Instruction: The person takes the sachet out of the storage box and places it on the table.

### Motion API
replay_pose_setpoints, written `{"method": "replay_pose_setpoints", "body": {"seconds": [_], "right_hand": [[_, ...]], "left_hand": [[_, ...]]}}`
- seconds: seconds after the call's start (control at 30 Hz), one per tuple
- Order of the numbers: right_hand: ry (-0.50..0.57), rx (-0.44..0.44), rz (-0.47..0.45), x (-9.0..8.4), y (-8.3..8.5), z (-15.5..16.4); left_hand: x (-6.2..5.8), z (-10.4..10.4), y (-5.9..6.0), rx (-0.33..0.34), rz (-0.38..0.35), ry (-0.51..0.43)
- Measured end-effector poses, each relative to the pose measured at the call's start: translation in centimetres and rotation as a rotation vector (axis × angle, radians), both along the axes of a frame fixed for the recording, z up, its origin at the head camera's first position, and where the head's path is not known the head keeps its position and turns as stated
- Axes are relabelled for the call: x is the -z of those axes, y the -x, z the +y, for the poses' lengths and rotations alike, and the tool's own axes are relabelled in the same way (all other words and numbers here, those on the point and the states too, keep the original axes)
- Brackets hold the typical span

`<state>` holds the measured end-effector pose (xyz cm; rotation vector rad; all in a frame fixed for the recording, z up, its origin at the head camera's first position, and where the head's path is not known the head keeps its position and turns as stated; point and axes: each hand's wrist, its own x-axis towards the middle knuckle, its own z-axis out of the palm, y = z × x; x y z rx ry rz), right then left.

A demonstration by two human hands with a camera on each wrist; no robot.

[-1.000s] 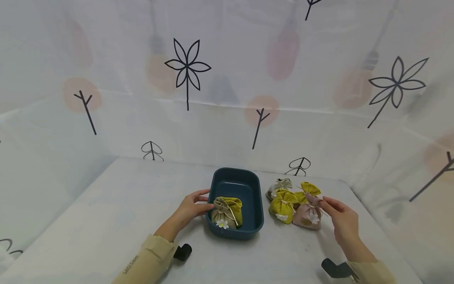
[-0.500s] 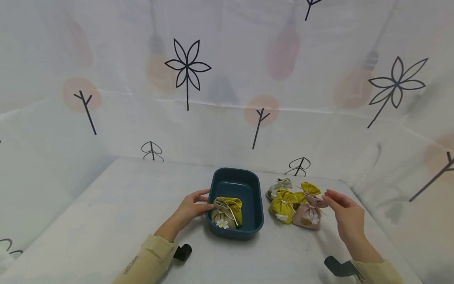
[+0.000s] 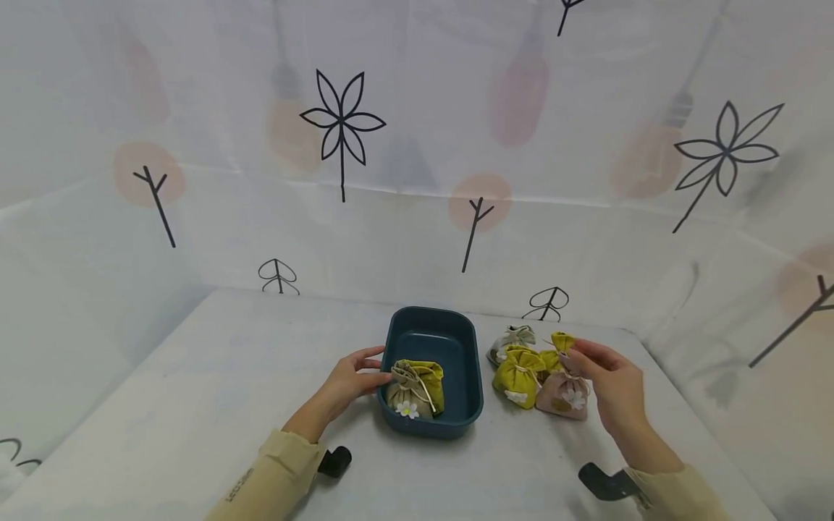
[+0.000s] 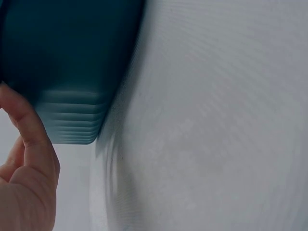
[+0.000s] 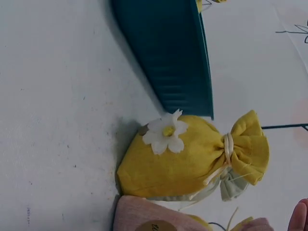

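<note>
Left hand point(image 3: 352, 380) rested with relaxed fingers against left wall of blue tub point(image 3: 464, 349) on desk point(image 3: 195, 405), holding nothing; beige pouch point(image 3: 405, 394) and yellow pouch point(image 3: 430, 383) inside tub's near end. Right hand point(image 3: 609, 387) over pink pouch point(image 3: 565, 396), fingertips at its tied top, grasp unclear. Yellow-green pouches point(image 3: 516, 376) and grey pouch point(image 3: 511, 340) just beside, right of tub.

A yellow pouch point(image 5: 192, 156) with a white flower is seen lying on the white table point(image 5: 53, 120), just beside the teal tub point(image 5: 173, 48). A pink pouch point(image 5: 144, 216) is pressed against its lower side.
</note>
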<state>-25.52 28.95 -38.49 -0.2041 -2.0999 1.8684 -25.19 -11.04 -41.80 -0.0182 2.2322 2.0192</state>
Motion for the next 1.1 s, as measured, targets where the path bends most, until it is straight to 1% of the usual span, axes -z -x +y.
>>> {"method": "replay_pose_setpoints", "body": {"seconds": [0.03, 0.07, 0.1, 0.13, 0.23, 0.27, 0.33, 0.37, 0.4, 0.47, 0.5, 0.57, 0.67, 0.73, 0.77, 0.8, 0.83, 0.87, 0.9, 1.0, 1.03, 1.07, 1.1], "right_hand": [[0.021, -0.03, 0.03, 0.5, 0.3, 0.2], [0.025, -0.037, 0.018, -0.7, -0.6, -0.8], [0.018, -0.032, 0.015, -1.2, -0.9, -1.5], [0.016, -0.045, 0.026, -0.9, -0.7, -1.5], [0.041, -0.054, 0.077, 1.8, 1.6, -0.4], [0.007, -0.039, 0.06, 2.5, 2.3, -0.3], [0.015, -0.06, 0.089, 4.5, 4.0, 0.5], [0.021, -0.053, 0.101, 5.3, 4.8, 0.7], [0.009, -0.058, 0.094, 5.8, 5.4, 0.7], [-0.003, -0.072, 0.092, 6.1, 5.8, 0.4], [0.001, -0.076, 0.088, 5.9, 5.7, 0.1], [-0.027, -0.086, 0.046, 4.6, 4.9, -1.1], [-0.059, -0.12, 0.014, 1.6, 2.7, -3.5], [-0.059, -0.15, -0.027, -0.6, 1.1, -5.4], [-0.047, -0.158, -0.033, -1.3, 0.7, -6.1], [-0.017, -0.193, -0.019, -1.5, 0.5, -6.5], [-0.03, -0.202, -0.039, -2.1, 0.1, -7.1], [0.002, -0.229, -0.025, -1.9, 0.3, -7.4], [0.008, -0.254, -0.027, -2.2, 0.2, -7.8], [-0.013, -0.294, -0.011, -2.5, 0.2, -8.9], [-0.034, -0.292, -0.029, -3.1, -0.2, -9.4], [-0.03, -0.308, -0.029, -3.1, -0.1, -9.7], [-0.064, -0.305, -0.051, -3.8, -0.4, -10.3]], "left_hand": [[0.0, 0.0, 0.0, -0.001, -0.002, 0.0], [-0.1, 0.0, 0.0, -0.002, -0.003, 0.001], [-0.1, -0.1, -0.1, -0.003, -0.005, -0.002], [-0.1, -0.1, 0.0, -0.001, -0.005, -0.002], [0.1, -0.1, 0.0, 0.005, -0.008, -0.001], [0.1, -0.1, 0.0, 0.006, -0.008, 0.0], [0.1, -0.2, 0.0, 0.01, -0.006, 0.003], [0.1, -0.2, 0.0, 0.008, -0.007, 0.002], [0.1, -0.2, 0.0, 0.009, -0.004, 0.002], [0.0, -0.1, 0.0, 0.007, -0.001, 0.0], [0.0, -0.1, -0.1, 0.007, -0.001, -0.001], [0.0, -0.1, -0.1, 0.005, -0.001, -0.003], [-0.1, -0.1, -0.1, 0.006, -0.002, -0.003], [0.0, -0.1, -0.1, 0.003, -0.003, -0.003], [-0.1, -0.1, -0.1, 0.001, -0.004, -0.002], [0.0, -0.2, -0.1, 0.002, -0.002, 0.0], [0.0, -0.2, -0.1, 0.001, -0.002, 0.0], [0.0, -0.2, 0.0, -0.002, -0.001, 0.002], [0.1, -0.2, 0.0, -0.001, -0.001, 0.002], [0.2, -0.2, 0.0, 0.002, -0.002, -0.006], [0.2, -0.2, 0.0, 0.002, -0.003, -0.009], [0.2, -0.1, 0.0, 0.003, -0.003, -0.012], [0.2, -0.1, 0.0, 0.005, -0.002, -0.016]]}}
